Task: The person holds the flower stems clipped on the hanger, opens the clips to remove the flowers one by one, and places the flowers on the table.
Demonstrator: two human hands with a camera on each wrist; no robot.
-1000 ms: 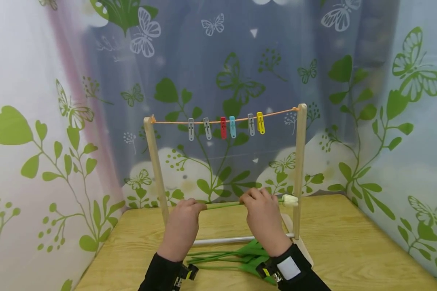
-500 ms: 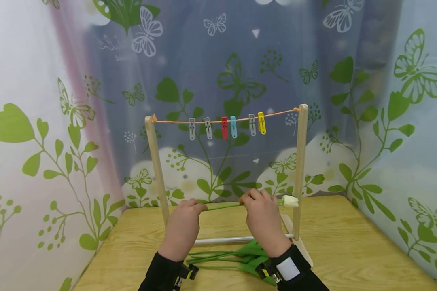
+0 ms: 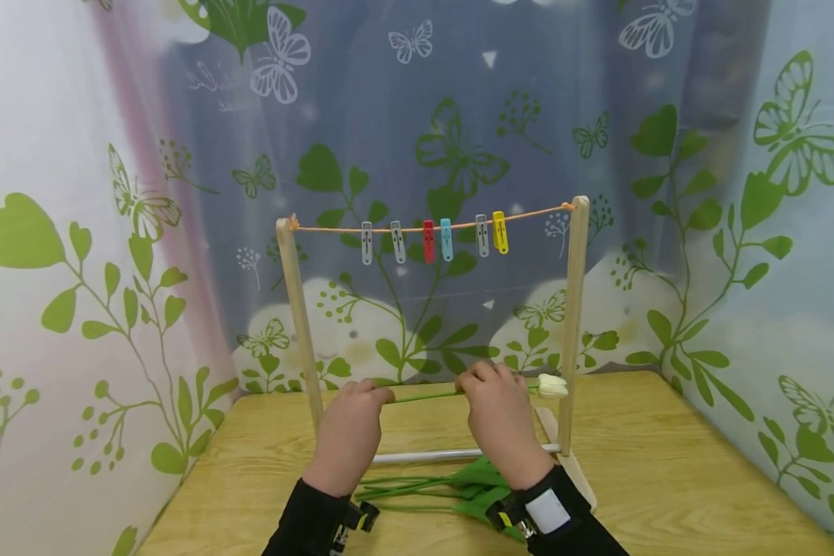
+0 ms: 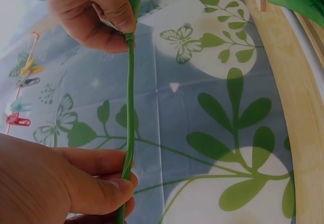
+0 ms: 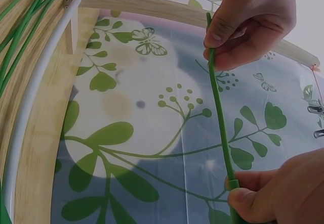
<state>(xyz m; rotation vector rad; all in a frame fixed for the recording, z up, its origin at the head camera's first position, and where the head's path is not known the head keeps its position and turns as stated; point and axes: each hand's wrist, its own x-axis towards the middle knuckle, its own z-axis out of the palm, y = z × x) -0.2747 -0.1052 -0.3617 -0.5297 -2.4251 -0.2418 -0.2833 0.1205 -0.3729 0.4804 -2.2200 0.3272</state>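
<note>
A white tulip [image 3: 552,386] with a long green stem [image 4: 130,97] is held level above the table, its bloom to the right. My left hand [image 3: 353,428] pinches the stem near its bare end between thumb and fingers. Closer to the bloom, my right hand [image 3: 503,421] pinches the stem where the leaf joins it. The stretch of stem between the hands is nearly straight. Behind and above them, several clothespins [image 3: 428,242] in grey, red, blue and yellow hang on an orange string [image 3: 333,229].
Two wooden posts [image 3: 574,324] carry the string, joined low down by a white rod [image 3: 424,457]. Several green stems with leaves [image 3: 417,488] lie on the wooden table [image 3: 667,463], partly behind the right forearm. A patterned curtain [image 3: 361,93] closes in the back and sides.
Both hands keep their hold on the tulip stem and stay almost still. The head view shifts only slightly.
</note>
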